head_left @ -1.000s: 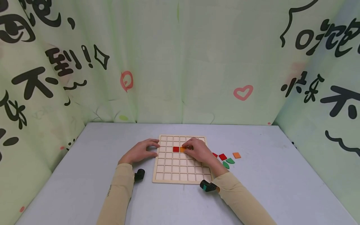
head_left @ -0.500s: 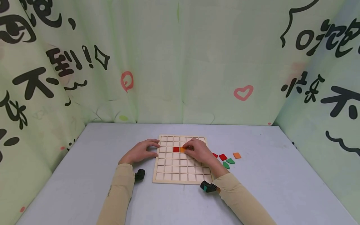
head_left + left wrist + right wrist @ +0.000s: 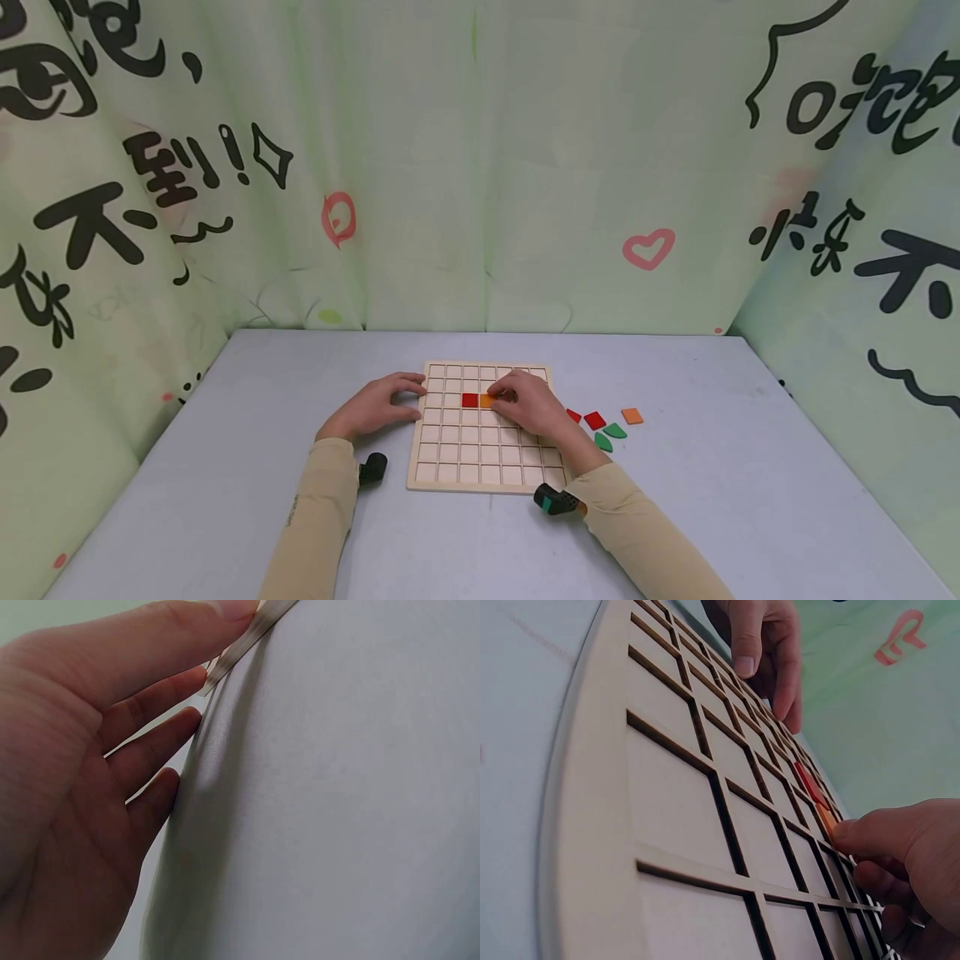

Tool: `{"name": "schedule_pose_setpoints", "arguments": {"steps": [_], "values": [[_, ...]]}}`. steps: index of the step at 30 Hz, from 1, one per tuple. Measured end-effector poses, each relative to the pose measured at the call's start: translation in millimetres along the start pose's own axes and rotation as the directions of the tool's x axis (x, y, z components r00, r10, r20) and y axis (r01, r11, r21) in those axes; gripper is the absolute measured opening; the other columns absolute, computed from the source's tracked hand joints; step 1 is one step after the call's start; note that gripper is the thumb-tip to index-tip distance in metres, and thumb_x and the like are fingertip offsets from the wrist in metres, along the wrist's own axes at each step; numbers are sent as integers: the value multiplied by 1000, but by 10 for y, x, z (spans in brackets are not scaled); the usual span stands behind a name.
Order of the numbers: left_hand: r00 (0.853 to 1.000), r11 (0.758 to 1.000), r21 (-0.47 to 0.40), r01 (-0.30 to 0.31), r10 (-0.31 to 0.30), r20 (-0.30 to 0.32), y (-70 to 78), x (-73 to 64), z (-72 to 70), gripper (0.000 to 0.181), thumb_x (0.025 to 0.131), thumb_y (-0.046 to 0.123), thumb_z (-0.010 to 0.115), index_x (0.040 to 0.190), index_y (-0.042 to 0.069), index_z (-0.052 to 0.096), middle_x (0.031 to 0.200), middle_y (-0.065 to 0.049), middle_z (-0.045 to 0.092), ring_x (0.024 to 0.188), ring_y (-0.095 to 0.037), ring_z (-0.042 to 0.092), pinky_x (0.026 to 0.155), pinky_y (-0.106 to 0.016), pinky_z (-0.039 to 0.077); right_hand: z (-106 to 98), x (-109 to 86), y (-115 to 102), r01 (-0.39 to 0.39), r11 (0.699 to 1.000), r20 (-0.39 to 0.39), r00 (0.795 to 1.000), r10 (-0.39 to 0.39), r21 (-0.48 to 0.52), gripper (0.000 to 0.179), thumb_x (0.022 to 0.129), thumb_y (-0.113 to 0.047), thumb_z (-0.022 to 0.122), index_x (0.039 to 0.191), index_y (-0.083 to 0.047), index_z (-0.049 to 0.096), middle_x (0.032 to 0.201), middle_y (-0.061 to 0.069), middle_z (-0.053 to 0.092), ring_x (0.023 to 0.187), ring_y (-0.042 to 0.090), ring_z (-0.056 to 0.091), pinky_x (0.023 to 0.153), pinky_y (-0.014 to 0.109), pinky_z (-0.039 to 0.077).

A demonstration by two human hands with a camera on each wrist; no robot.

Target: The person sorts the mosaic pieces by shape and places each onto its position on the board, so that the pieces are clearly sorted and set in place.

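Pale wood makes up the gridded board (image 3: 468,479), where the right hand (image 3: 531,403) pinches an orange tile (image 3: 485,401) just right of a red square tile (image 3: 469,401); the left hand (image 3: 379,407), thumb and fingers apart, touches the board's left edge.

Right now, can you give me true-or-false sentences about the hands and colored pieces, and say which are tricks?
1. The right hand touches an orange square tile. True.
2. The left hand holds a blue tile. False: it touches the edge of the wooden grid board.
3. A red square tile sits on the board, left of that orange one. True.
4. The two green tiles lie on the board. False: they lie on the table, right of it.
5. Another orange tile lies on the table. True.
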State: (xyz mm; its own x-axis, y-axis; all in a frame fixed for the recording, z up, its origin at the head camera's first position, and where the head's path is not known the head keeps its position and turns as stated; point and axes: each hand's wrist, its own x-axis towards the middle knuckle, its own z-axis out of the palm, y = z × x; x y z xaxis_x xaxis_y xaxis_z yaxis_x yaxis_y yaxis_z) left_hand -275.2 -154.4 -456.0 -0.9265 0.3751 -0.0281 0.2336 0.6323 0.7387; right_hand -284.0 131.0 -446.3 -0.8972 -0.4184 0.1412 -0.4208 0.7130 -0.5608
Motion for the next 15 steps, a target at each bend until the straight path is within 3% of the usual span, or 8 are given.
{"name": "schedule_pose_setpoints", "arguments": {"steps": [15], "values": [[1000, 1000, -6, 14, -14, -2, 15, -1, 4, 38, 86, 19, 76, 122, 9, 67, 147, -2, 47, 142, -27, 33, 115, -46, 30, -14, -23, 26, -15, 999, -24, 1000, 16, 36, 18, 88, -13, 73, 105, -8, 74, 97, 0, 65, 84, 14, 56, 77, 30, 52]]}}
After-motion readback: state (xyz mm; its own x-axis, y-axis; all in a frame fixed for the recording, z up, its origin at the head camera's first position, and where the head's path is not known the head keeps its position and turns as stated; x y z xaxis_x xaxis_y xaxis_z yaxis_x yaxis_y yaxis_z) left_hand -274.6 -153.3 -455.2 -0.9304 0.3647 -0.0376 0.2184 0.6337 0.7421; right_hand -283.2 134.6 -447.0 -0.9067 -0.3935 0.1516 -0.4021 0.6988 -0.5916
